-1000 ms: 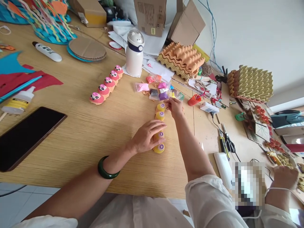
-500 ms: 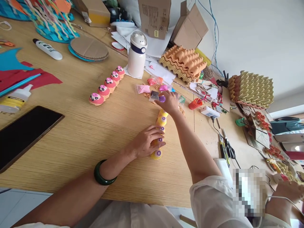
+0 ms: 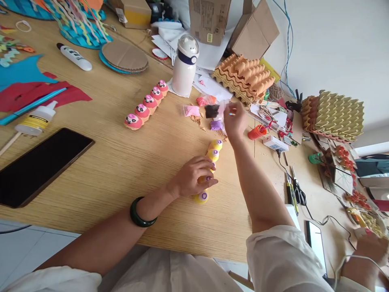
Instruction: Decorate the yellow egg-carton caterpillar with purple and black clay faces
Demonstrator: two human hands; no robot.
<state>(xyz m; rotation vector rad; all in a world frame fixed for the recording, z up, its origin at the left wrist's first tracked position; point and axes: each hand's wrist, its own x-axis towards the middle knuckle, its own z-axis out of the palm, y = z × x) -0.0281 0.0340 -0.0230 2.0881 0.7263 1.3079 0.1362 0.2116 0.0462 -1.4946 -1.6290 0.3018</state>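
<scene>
The work in hand is on a row of yellow cups (image 3: pixel 212 154), each topped with a purple dot, lying on the tabletop (image 3: pixel 121 174) in a line that runs away from the person. The left hand (image 3: pixel 194 178) lies over the near middle of that row, fingers curled and thumb tucked below, closed loosely on a cup to hold the row steady; only the nearest cup and the two farthest show clear of it. The right hand (image 3: pixel 235 121) hangs just beyond the far end of the row, above a cluster of small clay packets (image 3: pixel 216 125) in pink, black and purple. Its fingers are bunched and blurred, so I cannot tell whether they hold anything. By my reading this is a step of picking colour for the yellow row. The packets lie crowded and are small, so lifting one out calls for a fine fingertip pinch while the other hand keeps the row still. As for writing, the glue bottle (image 3: pixel 36 121), far to the left of both hands, has a yellow label, and the cardboard box (image 3: pixel 209 20) beyond the right hand carries printed stickers. None of it is legible.
</scene>
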